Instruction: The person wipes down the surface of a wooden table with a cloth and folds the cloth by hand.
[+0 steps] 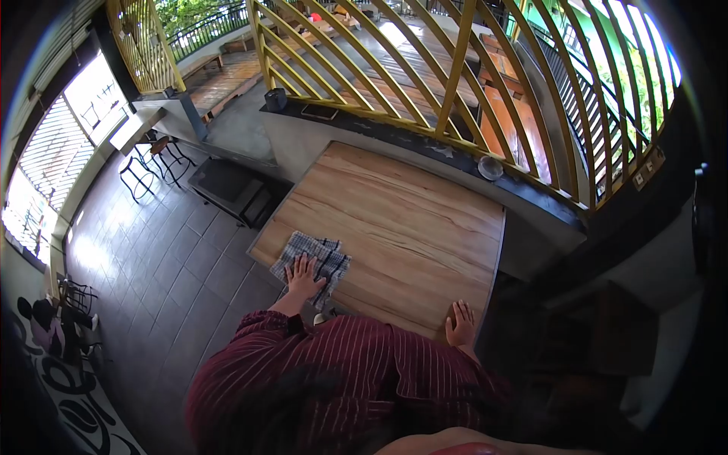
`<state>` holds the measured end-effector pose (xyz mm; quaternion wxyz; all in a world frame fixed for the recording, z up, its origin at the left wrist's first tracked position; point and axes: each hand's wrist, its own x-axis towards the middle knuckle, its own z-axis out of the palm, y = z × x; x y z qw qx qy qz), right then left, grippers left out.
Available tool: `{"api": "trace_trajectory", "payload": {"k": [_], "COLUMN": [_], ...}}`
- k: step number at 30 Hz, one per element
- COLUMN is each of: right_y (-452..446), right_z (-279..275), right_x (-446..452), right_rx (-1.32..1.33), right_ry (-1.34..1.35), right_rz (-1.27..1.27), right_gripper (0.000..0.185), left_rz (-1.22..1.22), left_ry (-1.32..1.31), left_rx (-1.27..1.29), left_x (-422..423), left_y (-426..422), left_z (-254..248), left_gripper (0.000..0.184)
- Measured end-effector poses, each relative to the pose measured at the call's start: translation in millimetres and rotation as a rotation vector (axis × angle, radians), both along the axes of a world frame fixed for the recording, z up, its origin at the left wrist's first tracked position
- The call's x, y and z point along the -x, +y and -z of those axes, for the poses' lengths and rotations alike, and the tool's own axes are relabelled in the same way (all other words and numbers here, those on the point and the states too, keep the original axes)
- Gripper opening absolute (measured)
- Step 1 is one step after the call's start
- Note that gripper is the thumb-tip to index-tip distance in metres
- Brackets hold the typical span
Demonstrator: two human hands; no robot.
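Note:
A wooden-topped table (402, 220) stands in front of me. Near its left front corner lies a checkered cloth (330, 262), slightly crumpled, with one end hanging towards the edge. My left hand (303, 279) rests flat on the cloth with its fingers spread. At the right front edge, my right hand (461, 326) lies palm down on the bare tabletop, fingers stretched out and holding nothing. Both arms come from dark red striped sleeves.
Behind the table runs a low wall with a dark ledge (371, 121) and a yellow slatted screen (455, 76). A glass ashtray (490, 167) sits on the ledge. A dark low cabinet (227, 188) and stools (173, 159) stand at the left.

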<state>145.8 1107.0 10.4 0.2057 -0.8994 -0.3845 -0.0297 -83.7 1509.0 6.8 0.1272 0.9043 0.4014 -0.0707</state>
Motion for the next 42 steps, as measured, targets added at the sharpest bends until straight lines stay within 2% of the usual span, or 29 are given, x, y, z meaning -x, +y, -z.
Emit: {"api": "trace_trajectory", "payload": {"k": [8,11,13,15,17,18,20,23,32,36,38,42], "right_y": [11,38,77,109,158,181,213,212,202,198,200,198], "right_z": [-12,-11,6,25,21,17,14,20,18,24,19,26], "right_x": [8,15,25,13,32,38,41,38,36,35,34,35], "right_rx": [0.088,0.112,0.200,0.271,0.239,0.248,0.292,0.320,0.342,0.335,0.315,0.297], "right_ry": [-0.015,0.053,0.005,0.352,0.008,0.002,-0.095,-0.082,0.055,0.004,0.111,0.054], "right_rz": [0.058,0.187,0.541,0.281,0.182,0.191,0.366,0.372,0.329,0.294,0.313,0.302], "right_gripper": [0.048,0.051,0.055,0.060,0.066,0.066,0.074,0.080,0.080,0.081,0.082,0.081], "left_rz": [0.127,0.178,0.204,0.226,0.247,0.263,0.284,0.277,0.218,0.233,0.248,0.276], "left_ry": [-0.035,-0.064,-0.074,-0.101,-0.105,-0.098,-0.108,-0.105,-0.121,-0.136,-0.140,-0.148], "left_rx": [-0.121,-0.114,-0.100,-0.099,-0.092,-0.092,-0.080,-0.073,-0.123,-0.129,-0.133,-0.137], "left_x": [-19,-33,-45,-56,-72,-80,-101,-144,-240,-238,-221,-172], "left_y": [68,100,118,138,158,168,191,227,281,279,273,250], "left_z": [-1,-5,-6,-7,-6,-5,-8,-10,-8,-6,-9,-7], "left_gripper": [0.073,0.073,0.073,0.074,0.074,0.074,0.074,0.073,0.076,0.073,0.072,0.071]}}
